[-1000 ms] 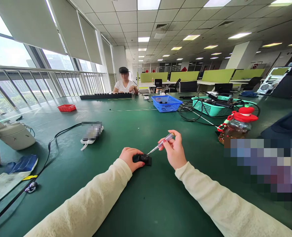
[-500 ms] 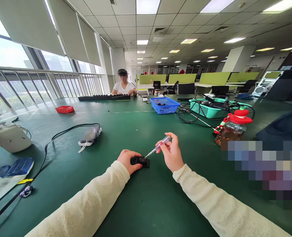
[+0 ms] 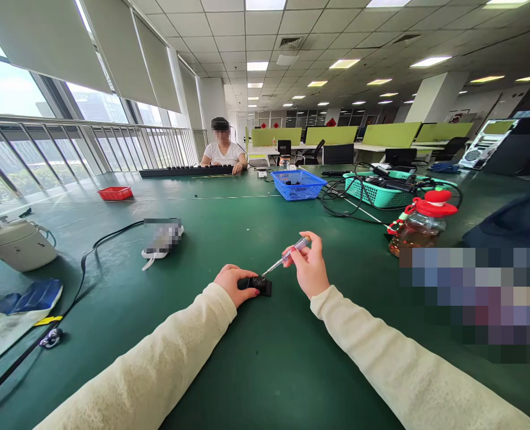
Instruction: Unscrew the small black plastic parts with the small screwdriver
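A small black part (image 3: 259, 283) with a rounded top and flat base lies on the green table (image 3: 265, 352); I cannot make out its kind. My left hand (image 3: 234, 284) grips it from the left, fingers behind and thumb in front. In my right hand (image 3: 310, 266) is a screwdriver (image 3: 287, 255) with a clear handle, held like a pen. Its shaft slants down to the left, and the tip meets the top of the black part. Whether a screw sits under the tip is too small to tell.
Further off stand a blue basket (image 3: 298, 186), a teal basket (image 3: 372, 194) with cables, and a red tray (image 3: 115, 193). To the right is a red-lidded jar (image 3: 419, 230). A white device (image 3: 162, 242) with a black cord lies to the left. Another person (image 3: 222, 152) sits across the table.
The view has tipped down slightly, so most things sit a little higher or lower in frame. Both hands keep their hold, with the screwdriver tip still at the black part.
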A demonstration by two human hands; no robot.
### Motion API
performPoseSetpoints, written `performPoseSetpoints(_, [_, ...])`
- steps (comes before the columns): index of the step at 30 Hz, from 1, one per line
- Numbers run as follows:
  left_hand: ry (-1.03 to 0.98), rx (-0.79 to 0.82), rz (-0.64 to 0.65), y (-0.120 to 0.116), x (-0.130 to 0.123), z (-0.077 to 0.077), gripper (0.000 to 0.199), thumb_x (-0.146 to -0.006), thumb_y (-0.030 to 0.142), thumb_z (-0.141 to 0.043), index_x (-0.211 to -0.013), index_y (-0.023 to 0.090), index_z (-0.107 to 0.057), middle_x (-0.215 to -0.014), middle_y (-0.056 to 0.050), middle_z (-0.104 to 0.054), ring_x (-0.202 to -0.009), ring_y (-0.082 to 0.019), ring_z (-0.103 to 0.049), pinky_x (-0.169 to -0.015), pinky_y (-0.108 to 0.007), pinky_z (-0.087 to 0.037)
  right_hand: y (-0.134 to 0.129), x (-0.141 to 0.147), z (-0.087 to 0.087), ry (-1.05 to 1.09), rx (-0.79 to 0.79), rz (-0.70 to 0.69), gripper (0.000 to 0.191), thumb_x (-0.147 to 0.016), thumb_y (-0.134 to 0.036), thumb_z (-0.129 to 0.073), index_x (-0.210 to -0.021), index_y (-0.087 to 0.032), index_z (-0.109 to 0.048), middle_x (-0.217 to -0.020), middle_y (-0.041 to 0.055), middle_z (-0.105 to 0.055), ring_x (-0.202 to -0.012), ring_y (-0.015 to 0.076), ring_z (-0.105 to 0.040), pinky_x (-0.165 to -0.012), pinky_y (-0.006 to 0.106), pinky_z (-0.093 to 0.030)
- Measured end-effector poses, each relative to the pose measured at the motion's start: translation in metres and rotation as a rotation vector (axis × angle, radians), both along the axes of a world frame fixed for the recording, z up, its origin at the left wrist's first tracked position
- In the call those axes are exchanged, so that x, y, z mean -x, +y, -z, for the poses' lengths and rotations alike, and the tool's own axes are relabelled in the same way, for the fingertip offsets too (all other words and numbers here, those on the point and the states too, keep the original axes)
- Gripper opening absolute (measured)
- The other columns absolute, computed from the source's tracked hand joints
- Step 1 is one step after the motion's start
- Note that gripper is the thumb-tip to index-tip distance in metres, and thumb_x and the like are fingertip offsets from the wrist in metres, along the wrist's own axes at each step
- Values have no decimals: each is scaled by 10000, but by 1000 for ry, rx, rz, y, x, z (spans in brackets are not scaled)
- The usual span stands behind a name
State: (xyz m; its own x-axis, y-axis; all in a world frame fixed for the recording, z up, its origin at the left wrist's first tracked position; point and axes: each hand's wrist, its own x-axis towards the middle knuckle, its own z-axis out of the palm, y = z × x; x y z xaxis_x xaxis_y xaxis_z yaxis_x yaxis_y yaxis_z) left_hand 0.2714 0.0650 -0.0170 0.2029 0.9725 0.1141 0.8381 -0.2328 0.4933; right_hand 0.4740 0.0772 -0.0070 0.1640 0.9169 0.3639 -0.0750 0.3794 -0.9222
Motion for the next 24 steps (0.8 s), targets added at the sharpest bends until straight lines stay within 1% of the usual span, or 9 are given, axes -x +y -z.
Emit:
performPoseSetpoints(4, [-2,-2,6,0,0,1,388,-649,340,-747,-1035,296,-739,-964,-55,-684,-1111,-252,-557,-955,-345,-479,3,-1,1,55,77,2,415,-756,-320,-583,-1106,-243,-372,-669,-70,-636,-500,121,-580,-636,341,-511])
performPoseSetpoints(8, [3,-9,14,0,-1,-1,381,-648,334,-746,-1028,301,-742,-950,-47,-694,-1108,-251,-557,-952,-339,-478,9,-3,7,86,135,-5,432,-740,-319,-589,-1102,-245,-365,-651,-82,-632,-488,115,-579,-624,333,-521])
performPoseSetpoints(12, [13,-4,11,-1,-1,-3,382,-656,337,-742,-1036,289,-741,-961,-56,-698,-1119,-264,-552,-949,-345,-480,11,0,11,144,283,-40,422,-722,-326,-622,-1056,-242,-378,-617,-98,-599,-462,102,-565,-593,312,-533])
performPoseSetpoints(15, [14,-5,7,-1,-1,-2,394,-656,330,-746,-1048,281,-737,-975,-64,-698,-1126,-270,-549,-961,-355,-475,9,4,12,186,382,-73,402,-711,-293,-656,-1011,-241,-393,-597,-107,-560,-448,97,-566,-561,289,-538])
performPoseSetpoints(19, [3,-4,6,-1,-1,-2,397,-653,327,-748,-1048,283,-736,-983,-64,-689,-1128,-266,-551,-970,-359,-472,8,4,9,309,452,-61,379,-716,-221,-663,-977,-246,-389,-610,-99,-549,-431,93,-566,-536,288,-556])
performPoseSetpoints(24, [0,12,8,-2,-1,-3,390,-650,318,-748,-1040,296,-739,-974,-53,-688,-1126,-267,-547,-978,-365,-470,12,-4,13,433,485,-44,363,-710,-204,-680,-915,-254,-385,-632,-87,-557,-424,98,-570,-536,320,-581])
